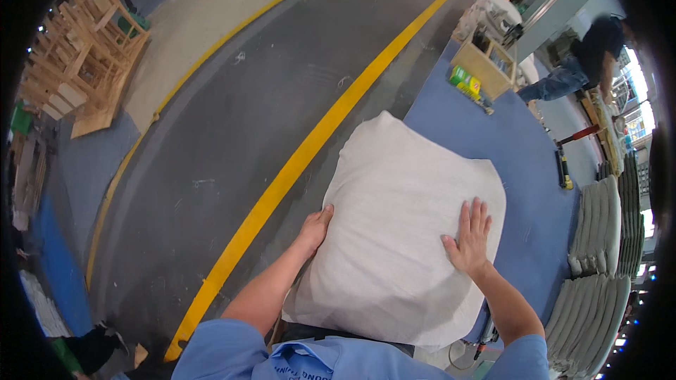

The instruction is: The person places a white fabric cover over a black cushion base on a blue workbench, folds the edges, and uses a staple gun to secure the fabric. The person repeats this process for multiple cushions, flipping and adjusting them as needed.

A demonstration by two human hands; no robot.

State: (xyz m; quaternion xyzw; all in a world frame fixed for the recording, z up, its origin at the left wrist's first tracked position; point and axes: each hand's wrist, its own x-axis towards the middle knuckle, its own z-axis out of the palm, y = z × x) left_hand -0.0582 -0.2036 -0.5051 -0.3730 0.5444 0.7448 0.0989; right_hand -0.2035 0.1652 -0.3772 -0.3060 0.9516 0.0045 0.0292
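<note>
A square, padded-looking piece covered in white cloth (401,232) lies in front of me, partly over the blue work surface (468,134). Whatever is under the cloth stays hidden. At its left edge, my left hand (316,229) is closed on the cloth, thumb on top and the other fingers mostly out of sight. My right hand (471,236) rests flat on the upper face near the right edge, fingers stretched out and holding nothing. The cloth hangs loosely with soft creases, and its far corners stick out.
On the blue surface stand a wooden box (486,63) and a green-yellow carton (465,81). A red-handled tool (579,135) lies at the right, above stacked grey pads (597,229). Another person (591,60) bends at far right. Wooden frames (84,49) stand left, beyond the yellow floor line (282,190).
</note>
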